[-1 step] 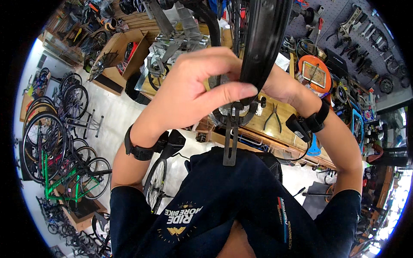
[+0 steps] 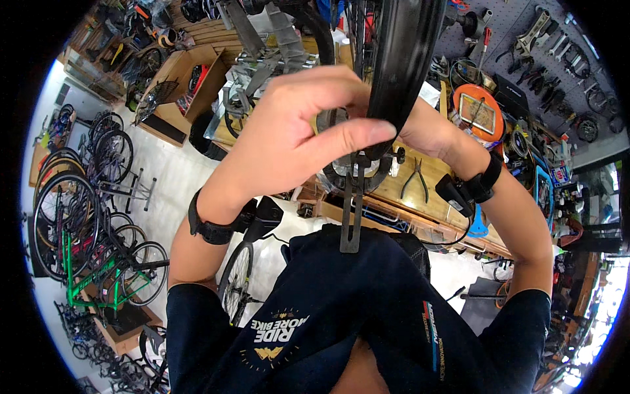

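A black bicycle wheel (image 2: 403,59) stands upright in front of me, its broad outer face toward me; no tread shows clearly. My left hand (image 2: 308,125) is closed on it from the left, the thumb pressed to its near edge and the fingers partly hidden behind. On the wheel's right side is my right hand (image 2: 426,131), its fingers hidden behind the wheel. Below the wheel, a flat slotted metal bar (image 2: 351,223) points toward my chest, beside a small dark round knob (image 2: 400,155). Pliers (image 2: 416,181) with dark handles lie on the wooden bench (image 2: 387,190), near my right wrist.
An orange round tray (image 2: 469,95) sits on the bench to the right. Tools hang on a grey pegboard (image 2: 505,39) behind it. At left are an open cardboard box (image 2: 174,121) and several parked bicycles, one with a green frame (image 2: 98,282).
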{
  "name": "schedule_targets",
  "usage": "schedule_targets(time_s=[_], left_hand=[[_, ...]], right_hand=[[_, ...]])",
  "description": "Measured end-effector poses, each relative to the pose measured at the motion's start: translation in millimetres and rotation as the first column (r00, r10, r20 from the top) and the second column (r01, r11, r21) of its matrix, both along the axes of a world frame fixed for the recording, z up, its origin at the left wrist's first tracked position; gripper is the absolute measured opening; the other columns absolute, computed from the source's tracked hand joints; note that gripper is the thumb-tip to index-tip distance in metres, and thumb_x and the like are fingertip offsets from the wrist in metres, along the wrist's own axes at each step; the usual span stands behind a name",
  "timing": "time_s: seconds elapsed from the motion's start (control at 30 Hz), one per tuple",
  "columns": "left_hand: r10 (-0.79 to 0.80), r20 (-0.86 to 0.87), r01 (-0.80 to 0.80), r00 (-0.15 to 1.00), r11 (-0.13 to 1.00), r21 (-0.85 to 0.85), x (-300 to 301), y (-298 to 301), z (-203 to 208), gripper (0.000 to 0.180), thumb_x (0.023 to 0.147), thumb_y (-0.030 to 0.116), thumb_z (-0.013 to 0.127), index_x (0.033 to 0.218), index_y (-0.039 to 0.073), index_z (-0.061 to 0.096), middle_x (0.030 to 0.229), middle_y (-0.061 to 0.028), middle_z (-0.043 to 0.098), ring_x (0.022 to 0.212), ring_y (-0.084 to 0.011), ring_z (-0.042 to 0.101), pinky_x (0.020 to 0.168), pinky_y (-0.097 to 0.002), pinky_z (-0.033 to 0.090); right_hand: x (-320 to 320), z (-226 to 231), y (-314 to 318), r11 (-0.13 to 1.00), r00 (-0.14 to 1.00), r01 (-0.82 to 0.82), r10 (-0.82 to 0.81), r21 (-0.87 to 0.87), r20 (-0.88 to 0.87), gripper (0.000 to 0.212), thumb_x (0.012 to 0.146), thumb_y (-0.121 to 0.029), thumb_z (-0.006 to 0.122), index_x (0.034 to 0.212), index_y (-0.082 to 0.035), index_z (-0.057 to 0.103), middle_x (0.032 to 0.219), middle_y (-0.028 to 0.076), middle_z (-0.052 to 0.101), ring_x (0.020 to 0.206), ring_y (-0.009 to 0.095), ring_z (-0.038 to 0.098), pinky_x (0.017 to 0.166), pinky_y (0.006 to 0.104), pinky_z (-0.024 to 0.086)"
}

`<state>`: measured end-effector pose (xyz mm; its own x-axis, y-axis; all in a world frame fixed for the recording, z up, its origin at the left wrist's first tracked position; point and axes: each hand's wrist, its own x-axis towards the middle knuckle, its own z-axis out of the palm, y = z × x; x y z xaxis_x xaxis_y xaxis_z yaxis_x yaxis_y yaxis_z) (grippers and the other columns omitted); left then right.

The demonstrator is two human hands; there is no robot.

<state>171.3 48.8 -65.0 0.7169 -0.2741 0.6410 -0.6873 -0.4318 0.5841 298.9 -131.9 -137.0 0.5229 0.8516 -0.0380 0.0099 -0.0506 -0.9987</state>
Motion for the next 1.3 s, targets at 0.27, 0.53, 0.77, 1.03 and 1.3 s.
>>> schedule_targets(time_s=[0.27, 0.53, 0.77, 1.03, 1.3], left_hand=[[-0.220, -0.209, 0.140, 0.953, 0.930, -0.341, 10.6, 0.6, 48.0, 0.023, 0.097, 0.020, 0.064, 0.097, -0.002, 0.066, 0.084, -0.0023, 0.066, 0.074, -0.0051, 0.056, 0.064, -0.0206, 0.043], [-0.094, -0.303, 0.078, 0.948, 0.995, -0.062, -1.9, 4.5, 25.1, 0.025, 0.087, 0.013, 0.072, 0.108, -0.001, 0.068, 0.098, -0.0019, 0.068, 0.090, -0.0086, 0.060, 0.081, -0.0256, 0.047], [-0.032, -0.168, 0.068, 0.985, 0.975, 0.213, -5.4, 10.0, -32.3, 0.024, 0.084, 0.021, 0.074, 0.092, -0.001, 0.069, 0.085, -0.0120, 0.063, 0.078, -0.0275, 0.062, 0.070, -0.0336, 0.048], [-0.019, -0.113, 0.035, 0.993, 0.989, 0.147, -2.0, 10.1, 21.9, 0.031, 0.085, 0.012, 0.073, 0.113, -0.002, 0.066, 0.102, -0.0097, 0.070, 0.090, -0.0190, 0.066, 0.083, -0.0300, 0.050], [-0.193, -0.146, 0.154, 0.970, 0.959, -0.239, 17.5, 6.6, 50.3, 0.024, 0.096, 0.018, 0.065, 0.106, -0.003, 0.067, 0.086, -0.0043, 0.068, 0.076, -0.0064, 0.058, 0.067, -0.0204, 0.045]], right_hand=[[-22.3, 40.4, -2.4, 0.992, 0.980, 0.080, -0.060, 0.096, -0.191, 0.008, 0.091, -0.008, 0.062, 0.092, 0.000, 0.062, 0.075, 0.004, 0.063, 0.065, 0.011, 0.061, 0.059, 0.0233, 0.049], [-16.7, 16.2, -6.8, 0.998, 0.998, 0.050, -0.049, -0.025, 0.048, 0.007, 0.091, -0.007, 0.062, 0.095, -0.002, 0.064, 0.073, 0.001, 0.063, 0.063, 0.007, 0.061, 0.055, 0.0208, 0.049], [3.1, -18.3, 2.9, 0.990, 0.971, 0.061, -0.029, -0.126, 0.238, 0.017, 0.092, -0.002, 0.058, 0.106, 0.006, 0.062, 0.081, 0.008, 0.066, 0.070, 0.013, 0.066, 0.063, 0.0243, 0.056], [6.5, -11.6, 4.7, 0.991, 0.988, 0.132, -0.134, -0.031, -0.079, 0.009, 0.091, -0.006, 0.058, 0.089, 0.002, 0.061, 0.077, 0.007, 0.065, 0.063, 0.013, 0.065, 0.057, 0.0240, 0.055], [-25.6, 54.2, -4.7, 0.976, 0.980, 0.197, -0.200, -0.093, -0.018, 0.012, 0.091, -0.010, 0.060, 0.085, -0.001, 0.064, 0.070, 0.003, 0.064, 0.055, 0.008, 0.058, 0.049, 0.0212, 0.045]])
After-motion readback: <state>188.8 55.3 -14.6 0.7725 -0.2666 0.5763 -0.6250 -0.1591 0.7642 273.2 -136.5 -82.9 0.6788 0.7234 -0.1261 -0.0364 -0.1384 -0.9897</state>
